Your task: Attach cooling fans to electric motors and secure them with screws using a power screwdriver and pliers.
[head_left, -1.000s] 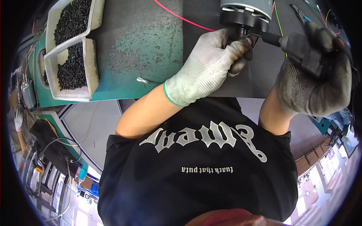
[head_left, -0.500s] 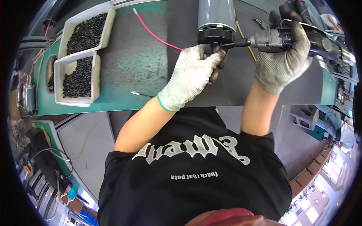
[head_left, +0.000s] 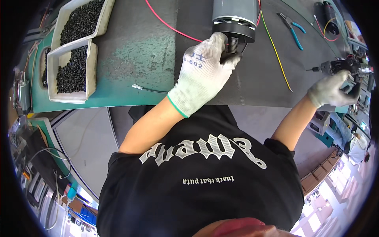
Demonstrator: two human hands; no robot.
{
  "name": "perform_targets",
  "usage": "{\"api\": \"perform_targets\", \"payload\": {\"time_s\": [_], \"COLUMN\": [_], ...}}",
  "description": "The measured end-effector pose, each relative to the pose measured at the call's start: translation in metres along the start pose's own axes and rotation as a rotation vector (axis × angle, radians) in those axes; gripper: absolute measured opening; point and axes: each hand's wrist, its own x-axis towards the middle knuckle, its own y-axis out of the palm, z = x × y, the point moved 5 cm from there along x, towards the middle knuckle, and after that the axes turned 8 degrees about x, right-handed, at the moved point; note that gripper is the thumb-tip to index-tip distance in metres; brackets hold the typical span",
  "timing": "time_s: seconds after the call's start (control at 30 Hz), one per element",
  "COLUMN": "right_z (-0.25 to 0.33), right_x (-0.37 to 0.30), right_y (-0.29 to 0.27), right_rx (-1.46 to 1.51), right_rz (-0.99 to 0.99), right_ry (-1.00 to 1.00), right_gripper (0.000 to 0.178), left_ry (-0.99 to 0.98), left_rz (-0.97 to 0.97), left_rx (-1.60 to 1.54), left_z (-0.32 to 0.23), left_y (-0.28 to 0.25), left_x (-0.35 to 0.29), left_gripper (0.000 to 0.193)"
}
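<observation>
The left hand (head_left: 203,73), in a white knit glove, sits at upper centre of the frame with its fingers closed against the dark lower end of a cylindrical motor (head_left: 233,17), right beside the short threaded shaft (head_left: 233,44) that projects from that end. The motor has a grey body and a black end cap and lies on the dark mat of the counter (head_left: 130,55); its long axis runs roughly up and down in the frame, shaft end toward the person. The right hand (head_left: 331,90), also gloved, is at the right edge of the frame, clamped around the grip of a powered screwdriver (head_left: 335,67) whose bit points left, toward the centre of the frame. The tool is well apart from the motor, with a yellow wire (head_left: 276,55) lying on the mat between them. The left hand is therefore much the nearer to the shaft end, and the driver's axis lies crosswise to the motor's axis. Elsewhere: two white trays of small black screws (head_left: 73,59) at upper left, a red wire (head_left: 169,25) running to the motor, blue-handled pliers (head_left: 293,29) at upper right, and a loose thin lead (head_left: 148,89) near the counter's front edge.
</observation>
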Motion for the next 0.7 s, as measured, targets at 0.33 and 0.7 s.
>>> {"api": "perform_targets", "payload": {"time_s": [0.33,0.7], "right_z": [-0.121,-0.111], "right_x": [-0.087,-0.090], "right_y": [0.078,0.077], "right_rx": [-0.083,-0.034], "right_rz": [1.338,1.233], "right_ry": [0.109,0.161], "right_gripper": [0.054,0.056], "left_ry": [-0.020,-0.453], "left_rz": [-0.110,-0.432], "left_rx": [0.271,1.223], "left_z": [0.016,0.204], "left_y": [-0.145,-0.430], "left_x": [-0.074,-0.037], "left_gripper": [0.015,0.025]}}
